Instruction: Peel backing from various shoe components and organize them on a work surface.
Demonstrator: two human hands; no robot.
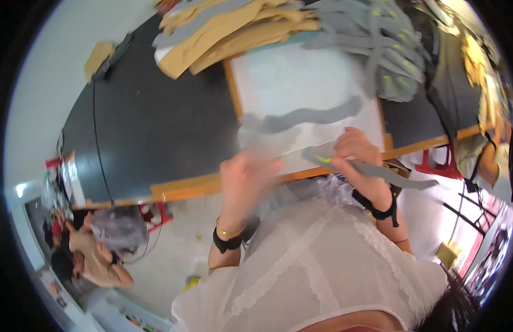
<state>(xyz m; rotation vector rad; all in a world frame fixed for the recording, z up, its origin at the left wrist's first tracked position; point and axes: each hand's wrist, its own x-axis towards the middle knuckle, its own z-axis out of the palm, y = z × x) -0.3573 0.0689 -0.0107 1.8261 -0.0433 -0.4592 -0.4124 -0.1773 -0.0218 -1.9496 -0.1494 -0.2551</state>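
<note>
My right hand [360, 160] pinches a grey curved fabric strip [403, 177] at the table's front edge. The strip has a yellow-green mark near its left end, and its other end trails past my right wrist. My left hand [246, 176] is off to the left, smeared by motion, so its fingers and anything in them cannot be made out. Just beyond both hands, another wavy grey strip [317, 117] lies across a white board [289, 72] with wooden edges. Its left end is blurred.
Tan and grey cut pieces [228, 39] are stacked behind the board. A heap of grey strips with yellow-green marks [397, 69] sits at its right. A cable [97, 138] crosses the dark table [156, 127]. A co-worker [93, 257] is at lower left; a red stool [436, 161] stands right.
</note>
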